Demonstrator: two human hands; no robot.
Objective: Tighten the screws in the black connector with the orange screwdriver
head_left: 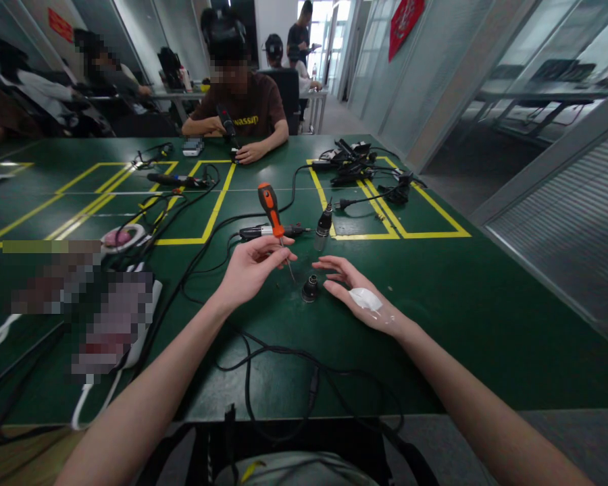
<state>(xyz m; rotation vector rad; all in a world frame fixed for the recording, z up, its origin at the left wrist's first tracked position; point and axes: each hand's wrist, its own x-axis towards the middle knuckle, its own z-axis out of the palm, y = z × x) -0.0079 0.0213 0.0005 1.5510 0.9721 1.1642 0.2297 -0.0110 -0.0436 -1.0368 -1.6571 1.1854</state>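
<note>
My left hand (250, 270) pinches a screwdriver (270, 206) by its thin metal shaft. The orange and black handle points up, and the tip slants down toward the table. My right hand (353, 289) is open, fingers spread, with a white dressing (367, 300) taped near the wrist. Between the hands stands a small black cone-shaped part (311, 289), just left of my right fingertips and apart from them. Behind it a black tapered piece with a clear lower section (323, 228) stands upright. A corded pen-shaped tool (263, 232) lies beyond my left hand, partly hidden by the screwdriver.
A black cable (284, 349) loops across the near part of the green table (491, 317). Two blurred-out items (114, 324) lie at left with white cords. Black cables and tools (352, 160) are piled at the far right. Opposite, a person (256, 101) handles a black tool.
</note>
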